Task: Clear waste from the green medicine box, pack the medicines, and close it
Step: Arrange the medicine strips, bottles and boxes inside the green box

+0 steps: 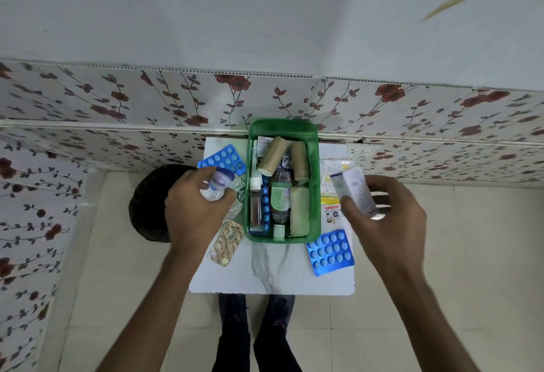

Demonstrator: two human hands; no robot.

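The green medicine box (314, 195) stands open on a small white table (273, 271), holding beige bandage rolls (272, 155), a dark bottle and other medicines. My left hand (194, 210) is left of the box, gripping a small clear bottle with a purple-white cap (219, 182). My right hand (388, 218) hovers right of the box, holding a white tube-like pack (356, 187). Blue blister strips lie at the far left (222, 160) and the near right (329, 252). A golden tablet strip (225, 243) lies below my left hand.
A dark round bin (147, 204) sits on the floor left of the table. Yellow-white sachets (331, 195) lie right of the box. A floral wall panel runs behind the table. Feet show under the table's front edge.
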